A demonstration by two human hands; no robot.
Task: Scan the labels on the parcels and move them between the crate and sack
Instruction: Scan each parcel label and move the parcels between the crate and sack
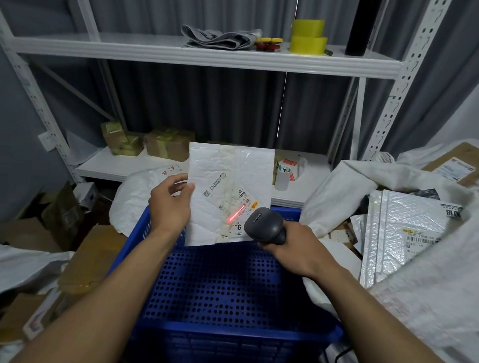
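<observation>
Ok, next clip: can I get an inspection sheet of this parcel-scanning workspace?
Surface: no table seen; blue perforated plastic crate below the hands.
Job's things: white bubble-wrap mailer held upright, red scan line on its label; black handheld scanner; white woven sack at right holding silvery bubble mailers.
Clutter: brown cardboard boxes at left; yellow tape rolls on white metal shelving.
Hands: left hand holds the mailer's left edge; right hand grips the scanner.
Cables: black cable beside crate, lower right; ends hidden.
Surroundings: grey curtain behind the shelving.

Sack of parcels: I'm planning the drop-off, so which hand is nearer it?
Right. The right hand, gripping the scanner, is beside the sack; the left hand, holding the mailer, is farther left, over the crate.
</observation>
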